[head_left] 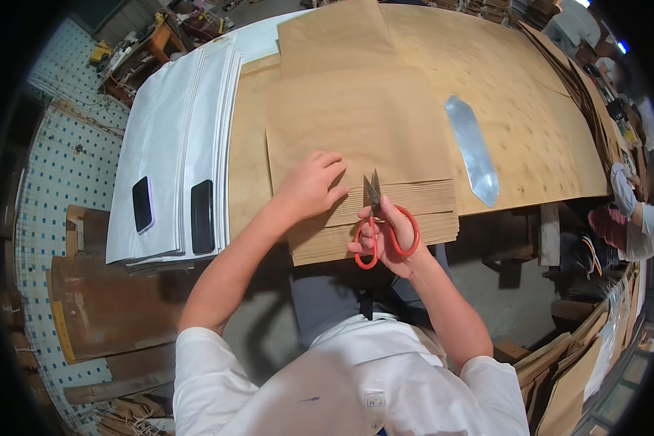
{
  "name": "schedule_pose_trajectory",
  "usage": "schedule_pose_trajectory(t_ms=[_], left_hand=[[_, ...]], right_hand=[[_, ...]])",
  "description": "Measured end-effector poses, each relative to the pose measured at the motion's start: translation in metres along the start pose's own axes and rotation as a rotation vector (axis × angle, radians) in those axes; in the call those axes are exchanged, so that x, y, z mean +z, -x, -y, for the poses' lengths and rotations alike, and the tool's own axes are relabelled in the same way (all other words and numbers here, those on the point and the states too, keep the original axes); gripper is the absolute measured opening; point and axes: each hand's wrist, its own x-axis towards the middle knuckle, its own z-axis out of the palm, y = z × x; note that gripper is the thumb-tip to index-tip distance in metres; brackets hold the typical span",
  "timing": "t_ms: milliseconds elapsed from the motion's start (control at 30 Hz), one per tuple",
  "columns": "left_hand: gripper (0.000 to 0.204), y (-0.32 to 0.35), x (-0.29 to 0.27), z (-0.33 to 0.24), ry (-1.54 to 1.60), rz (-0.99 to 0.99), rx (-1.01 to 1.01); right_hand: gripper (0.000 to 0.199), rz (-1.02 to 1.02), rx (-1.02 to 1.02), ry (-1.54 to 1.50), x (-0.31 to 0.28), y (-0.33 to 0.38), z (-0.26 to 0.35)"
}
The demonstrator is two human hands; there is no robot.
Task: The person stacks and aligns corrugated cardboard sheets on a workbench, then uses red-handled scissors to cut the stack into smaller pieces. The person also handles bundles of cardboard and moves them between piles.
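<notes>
My right hand (394, 236) grips a pair of scissors (372, 195) with red loop handles. The fingers are in the loops, and the dark blades point away from me, slightly parted. Under the blades lies a stack of brown kraft paper (421, 198), its near edges fanned out in staggered strips. My left hand (314, 183) rests on the stack's left side, thumb and fingers apart, holding nothing. Larger brown sheets (341, 109) spread from there toward the far side of the table. Whether the blades touch the paper I cannot tell.
Two dark phones (144, 205) lie on white sheet piles (168, 138) at the left. A flat silver metal strip (472, 152) with pointed ends lies on the wooden tabletop (530, 138) at right. More brown sheets (570, 363) stand at the lower right.
</notes>
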Motion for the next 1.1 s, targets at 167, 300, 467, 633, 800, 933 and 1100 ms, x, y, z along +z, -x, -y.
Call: schedule_pose_trajectory(t_ms=[167,300,467,633,800,933,1100], left_hand=[[0.043,0.004,0.002,0.005,0.038,-0.030,-0.011],[0.033,-0.003,-0.002,0.000,0.060,-0.048,-0.060],[0.020,-0.008,0.004,0.003,0.068,-0.126,-0.083],[0.018,-0.004,0.013,0.006,0.081,-0.223,-0.042],[0.019,-0.003,0.009,0.002,0.091,-0.181,-0.034],[0.019,-0.003,0.009,0.003,0.080,-0.176,0.000],[0.018,-0.001,0.009,0.005,0.029,-0.193,0.022]], right_hand=[[0.047,0.019,-0.034,0.062,0.008,-0.002,0.003],[0.047,0.041,-0.059,0.060,0.005,-0.007,0.009],[0.048,0.035,-0.119,0.241,0.004,0.013,0.010],[0.050,-0.198,-0.257,0.679,-0.035,0.064,0.023],[0.050,-0.346,-0.268,0.741,-0.064,0.068,0.044],[0.052,-0.398,-0.270,0.821,-0.067,0.060,0.056],[0.053,-0.447,-0.288,0.863,-0.062,0.052,0.058]])
